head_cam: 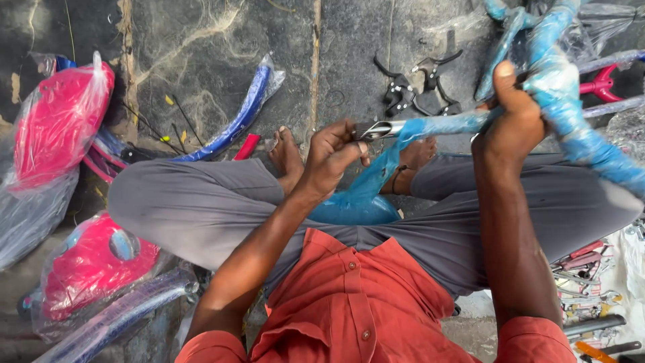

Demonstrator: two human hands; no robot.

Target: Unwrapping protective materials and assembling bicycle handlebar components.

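- Far left on the stone floor [201, 60] lie two red plastic shells in clear bags [57, 121], with a wrapped bluish tube [114, 316] beside the lower one. They look light and slick under the film.
- A curved blue mudguard in plastic wrap [238, 117] lies on the floor just past the person's bent knee, well apart from both hands.
- The left hand [332, 158] is clenched near the bare metal end [376, 130] of the blue wrapped bicycle frame [443, 124], fingers curled at the point where wrap gives way to metal. I judge this bare, ridged end to give the surest grip, since it is rigid and not slippery.
- A loose blue tail of wrapping [359, 198] hangs from the tube down into the lap. It looks soft and thin, likely to tear or slide if pulled.
- Black brake parts [416, 87] lie on the floor beyond the tube, untouched.
- The right hand [514, 121] is closed around the frame where its wrapped tubes meet, thumb pointing up. The frame seems stiff and moderately heavy, so the junction is a steady place to hold, though the film may slip.
- Far right, assorted hand tools [588, 269] lie on the floor beside the thigh.
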